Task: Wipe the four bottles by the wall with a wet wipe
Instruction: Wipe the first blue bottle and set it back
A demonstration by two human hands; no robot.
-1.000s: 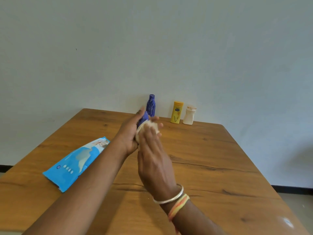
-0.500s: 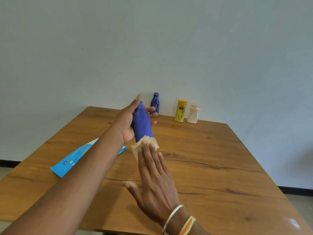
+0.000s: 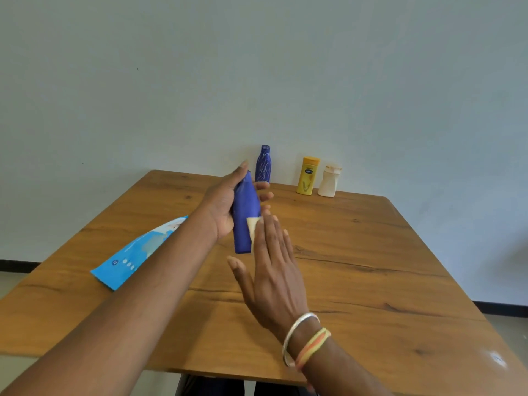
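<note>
Head: left fingers (image 3: 265, 196) round blue bottle (image 3: 244, 221), straight right fingers (image 3: 271, 234) on wipe (image 3: 252, 224).

A blue bottle (image 3: 245, 212), held tilted, wipe (image 3: 252, 226) against its side; patterned bottle (image 3: 263, 164), yellow bottle (image 3: 307, 176) and white bottle (image 3: 329, 182) stand upright behind.

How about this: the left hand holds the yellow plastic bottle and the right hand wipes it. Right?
No. The head view shows the left hand holding the plain dark-blue bottle; the yellow plastic bottle stands by the wall. The right hand wipes the blue one with a pale wet wipe.
</note>
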